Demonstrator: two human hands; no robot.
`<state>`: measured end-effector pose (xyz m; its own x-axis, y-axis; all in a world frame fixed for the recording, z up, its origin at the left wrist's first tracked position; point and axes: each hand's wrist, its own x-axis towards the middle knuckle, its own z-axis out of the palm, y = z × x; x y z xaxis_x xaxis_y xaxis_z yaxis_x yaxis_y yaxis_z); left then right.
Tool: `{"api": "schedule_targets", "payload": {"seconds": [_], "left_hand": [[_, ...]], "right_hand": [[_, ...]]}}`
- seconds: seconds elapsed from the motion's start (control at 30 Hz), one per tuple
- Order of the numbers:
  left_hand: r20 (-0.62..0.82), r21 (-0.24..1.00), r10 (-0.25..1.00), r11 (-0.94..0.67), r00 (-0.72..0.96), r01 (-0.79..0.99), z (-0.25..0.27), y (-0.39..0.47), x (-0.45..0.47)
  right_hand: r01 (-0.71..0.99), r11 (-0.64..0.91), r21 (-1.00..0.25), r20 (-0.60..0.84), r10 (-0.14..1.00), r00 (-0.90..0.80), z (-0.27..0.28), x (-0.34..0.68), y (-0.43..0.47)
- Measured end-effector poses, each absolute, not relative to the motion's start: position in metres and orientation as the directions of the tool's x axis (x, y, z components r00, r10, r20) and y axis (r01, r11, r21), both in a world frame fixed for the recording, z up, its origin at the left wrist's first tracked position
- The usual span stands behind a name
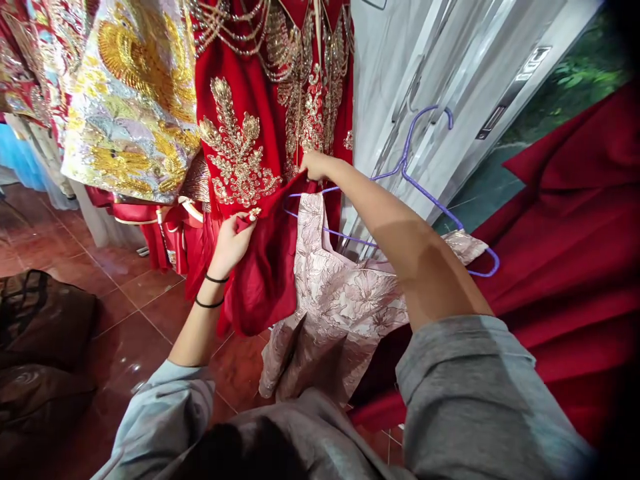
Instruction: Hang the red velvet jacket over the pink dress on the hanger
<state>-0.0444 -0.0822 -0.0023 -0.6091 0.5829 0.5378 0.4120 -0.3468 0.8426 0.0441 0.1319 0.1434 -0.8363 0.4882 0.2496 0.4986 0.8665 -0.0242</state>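
A red garment (265, 120) with gold beaded embroidery and draped strings hangs in front of me. My left hand (235, 237) pinches the garment's lower edge, beside the gold leaf-shaped embroidery. Higher and to the right, my right hand (316, 165) is closed on another part of the red cloth, pulling it taut; its fingertips are partly hidden. Below my right forearm, a pale pink floral dress (345, 293) hangs at a tilt on a purple hanger (407, 147). The forearm covers part of the hanger and the dress.
A white and gold sequined garment (135, 100) hangs at the left among other costumes. Dark brown bags (45, 327) lie on the red tiled floor (135, 333). On the right are a pale door frame (465, 73) and a large dark red cloth (565, 253).
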Motion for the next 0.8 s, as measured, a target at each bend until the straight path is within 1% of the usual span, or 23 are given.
{"api": "schedule_targets", "payload": {"seconds": [0.03, 0.1, 0.13, 0.17, 0.2, 0.27, 0.3, 0.33, 0.37, 0.4, 0.43, 0.5, 0.57, 0.63, 0.67, 0.7, 0.73, 0.77, 0.8], "left_hand": [[0.510, 0.860, 0.590, -0.371, -0.626, 0.352, -0.006, -0.073, -0.047], [0.472, 0.868, 0.565, -0.431, -0.676, 0.246, -0.010, -0.058, -0.054], [0.461, 0.862, 0.537, -0.461, -0.706, 0.212, -0.010, -0.053, -0.056], [0.455, 0.852, 0.511, -0.487, -0.729, 0.191, -0.008, -0.048, -0.059], [0.452, 0.842, 0.490, -0.511, -0.745, 0.175, -0.005, -0.043, -0.060], [0.447, 0.823, 0.460, -0.547, -0.767, 0.151, 0.003, -0.035, -0.062], [0.449, 0.814, 0.453, -0.563, -0.770, 0.143, 0.008, -0.032, -0.062], [0.455, 0.806, 0.452, -0.575, -0.767, 0.139, 0.012, -0.029, -0.062], [0.465, 0.800, 0.454, -0.582, -0.760, 0.142, 0.017, -0.027, -0.061], [0.484, 0.794, 0.452, -0.587, -0.749, 0.158, 0.023, -0.026, -0.059], [0.512, 0.784, 0.445, -0.591, -0.735, 0.189, 0.028, -0.025, -0.057], [0.588, 0.750, 0.402, -0.596, -0.702, 0.288, 0.040, -0.025, -0.048], [0.680, 0.691, 0.343, -0.595, -0.648, 0.410, 0.050, -0.026, -0.030], [0.754, 0.632, 0.310, -0.584, -0.579, 0.510, 0.052, -0.030, -0.002], [0.784, 0.607, 0.322, -0.578, -0.531, 0.546, 0.049, -0.032, 0.015], [0.808, 0.585, 0.355, -0.572, -0.469, 0.575, 0.043, -0.035, 0.032], [0.823, 0.566, 0.425, -0.564, -0.377, 0.601, 0.035, -0.038, 0.049], [0.812, 0.551, 0.529, -0.556, -0.245, 0.622, 0.026, -0.041, 0.063], [0.760, 0.544, 0.641, -0.540, -0.104, 0.642, 0.016, -0.046, 0.073]], "right_hand": [[0.480, 0.867, -0.135, 0.304, 0.497, -0.813, 0.142, 0.046, 0.134], [0.319, 0.873, -0.369, 0.458, 0.470, -0.755, 0.146, 0.052, 0.134], [0.216, 0.875, -0.434, 0.508, 0.436, -0.743, 0.150, 0.055, 0.131], [0.139, 0.883, -0.449, 0.525, 0.387, -0.758, 0.155, 0.059, 0.127], [0.103, 0.896, -0.431, 0.497, 0.332, -0.802, 0.160, 0.063, 0.123], [0.108, 0.936, -0.336, 0.345, 0.229, -0.910, 0.167, 0.073, 0.114], [0.133, 0.954, -0.268, 0.262, 0.205, -0.943, 0.169, 0.078, 0.111], [0.170, 0.968, -0.185, 0.201, 0.206, -0.958, 0.169, 0.082, 0.108], [0.216, 0.972, -0.097, 0.178, 0.230, -0.957, 0.169, 0.085, 0.108], [0.269, 0.963, -0.010, 0.202, 0.266, -0.943, 0.169, 0.087, 0.108], [0.329, 0.942, 0.066, 0.267, 0.301, -0.915, 0.169, 0.089, 0.109], [0.448, 0.879, 0.161, 0.454, 0.337, -0.824, 0.172, 0.092, 0.112], [0.503, 0.842, 0.196, 0.592, 0.308, -0.745, 0.177, 0.098, 0.115], [0.507, 0.832, 0.226, 0.642, 0.264, -0.720, 0.183, 0.110, 0.115], [0.504, 0.828, 0.247, 0.643, 0.249, -0.724, 0.184, 0.119, 0.114], [0.503, 0.819, 0.274, 0.634, 0.240, -0.736, 0.185, 0.130, 0.112], [0.507, 0.806, 0.305, 0.617, 0.238, -0.750, 0.183, 0.142, 0.110], [0.508, 0.792, 0.339, 0.594, 0.238, -0.768, 0.180, 0.155, 0.107], [0.502, 0.781, 0.371, 0.566, 0.238, -0.789, 0.176, 0.169, 0.103]]}}
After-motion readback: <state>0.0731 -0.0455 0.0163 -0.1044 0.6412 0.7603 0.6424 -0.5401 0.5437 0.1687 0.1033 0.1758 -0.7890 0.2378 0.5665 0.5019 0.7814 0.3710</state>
